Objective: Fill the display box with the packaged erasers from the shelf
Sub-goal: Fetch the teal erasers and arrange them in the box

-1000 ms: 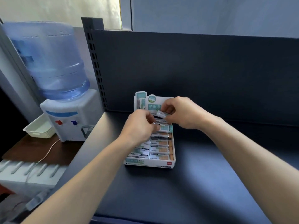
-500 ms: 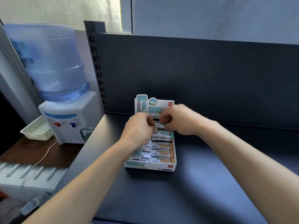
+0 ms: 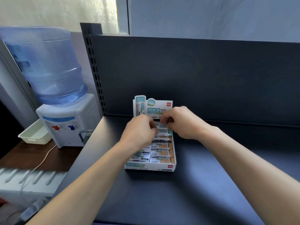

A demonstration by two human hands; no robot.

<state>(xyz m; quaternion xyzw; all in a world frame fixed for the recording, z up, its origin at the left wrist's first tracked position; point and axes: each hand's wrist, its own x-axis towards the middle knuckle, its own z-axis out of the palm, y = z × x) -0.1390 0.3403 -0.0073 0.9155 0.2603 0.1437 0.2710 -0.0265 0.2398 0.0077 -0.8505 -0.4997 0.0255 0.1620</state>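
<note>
Head view, right grip [image 3: 183,123] pinching eraser [image 3: 162,126], left grip [image 3: 139,129] curled, hold hidden

"纳米净" on display box [image 3: 151,166], "deli" logos

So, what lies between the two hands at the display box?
In the head view, a packaged eraser lies between the left hand and the right hand, at the back of the display box.

bare forearms, left hand [image 3: 139,129], right hand [image 3: 184,123]
</note>
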